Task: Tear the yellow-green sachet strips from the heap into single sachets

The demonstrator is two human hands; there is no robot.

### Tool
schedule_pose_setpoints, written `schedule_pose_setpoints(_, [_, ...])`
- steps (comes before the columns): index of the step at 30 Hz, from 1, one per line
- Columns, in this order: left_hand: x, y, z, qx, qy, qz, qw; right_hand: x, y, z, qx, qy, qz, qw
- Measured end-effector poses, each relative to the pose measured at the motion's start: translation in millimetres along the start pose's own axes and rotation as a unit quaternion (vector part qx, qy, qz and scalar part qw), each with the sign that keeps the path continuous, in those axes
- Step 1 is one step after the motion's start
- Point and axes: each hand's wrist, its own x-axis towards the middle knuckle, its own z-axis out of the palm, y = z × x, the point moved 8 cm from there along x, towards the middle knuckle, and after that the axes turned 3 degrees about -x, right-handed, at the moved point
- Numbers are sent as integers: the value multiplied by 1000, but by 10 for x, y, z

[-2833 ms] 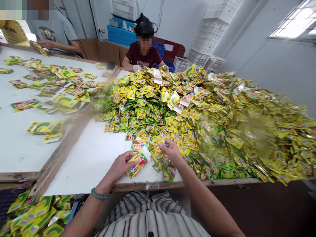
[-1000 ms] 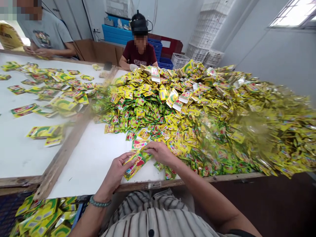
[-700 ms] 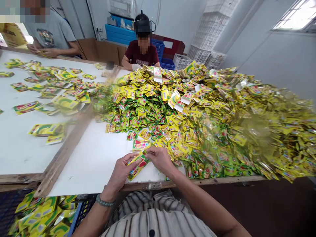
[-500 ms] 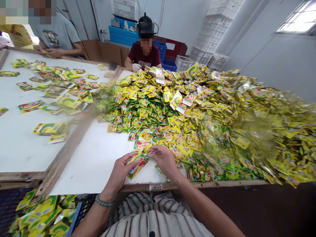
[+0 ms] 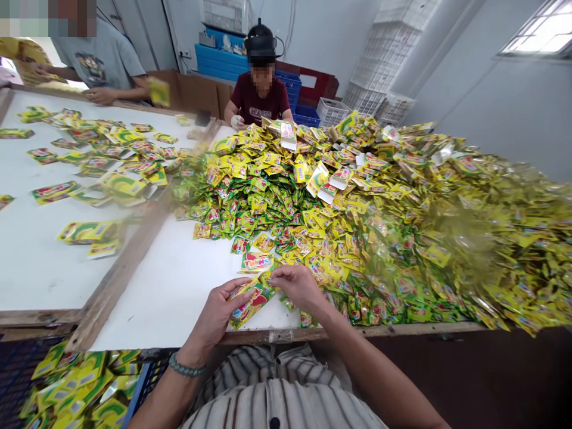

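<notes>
My left hand (image 5: 218,310) is closed around a slim yellow-green printed carton (image 5: 254,302), tilted over the table's front edge, thumb on its printed face. At the carton's upper right end, the fingertips of my right hand (image 5: 298,290) are pinched together. What lies between those fingertips is too small to make out. Just beyond the carton another one (image 5: 257,262) with red and green print lies flat on the white tabletop (image 5: 147,286). A large heap of small yellow and green sachets (image 5: 268,196) spreads ahead and to the right of my hands.
Several open cartons (image 5: 318,179) lie on the heap. A wooden strip (image 5: 129,274) divides off the left tabletop, where more cartons (image 5: 87,231) are scattered. A blue crate (image 5: 136,393) of cartons stands lower left. Two co-workers (image 5: 261,101) are across the table.
My hands stay almost in place, the carton turning slightly. At the far left, a co-worker's hands have moved apart and a blurred yellow pack appears in the air beside that person.
</notes>
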Motion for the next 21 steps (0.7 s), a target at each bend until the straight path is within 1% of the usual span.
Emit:
schedule_pose_setpoints(2, [-22, 2, 20, -2, -7, -13, 1000, -22, 10, -1, 5, -41, 5, 999])
schedule_pose_setpoints(4, [-34, 5, 31, 2, -10, -19, 1000, -57, -12, 5, 4, -70, -10, 997])
schedule_pose_setpoints(6, [-31, -1, 57, 10, -20, -21, 1000, -97, -38, -1, -16, -60, -23, 998])
schedule_pose_setpoints(8, [-19, -1, 94, 20, -34, -12, 999, -137, -52, 25, -51, -36, -22, 998])
schedule_pose_setpoints(9, [-12, 4, 108, 27, -37, -3, 999, -156, -56, 60, -63, -30, -20, 997])
schedule_pose_setpoints(12, [1, 22, 134, 53, -38, 19, 998, -196, -45, 211, -68, -39, -21, 997])
schedule_pose_setpoints(17, [13, 1, 129, 47, -28, 15, 998, -231, 211, 242, -8, 36, 64, 997])
schedule_pose_setpoints(18, [18, -13, 123, 42, -26, 10, 999, -238, 231, 266, 17, 36, 67, 997])
schedule_pose_setpoints(19, [22, -26, 117, 39, -24, 5, 999, -242, 224, 306, 47, 23, 61, 997])
schedule_pose_setpoints(21, [27, -35, 113, 37, -24, -1, 999, -245, 160, 399, 113, -22, 40, 993])
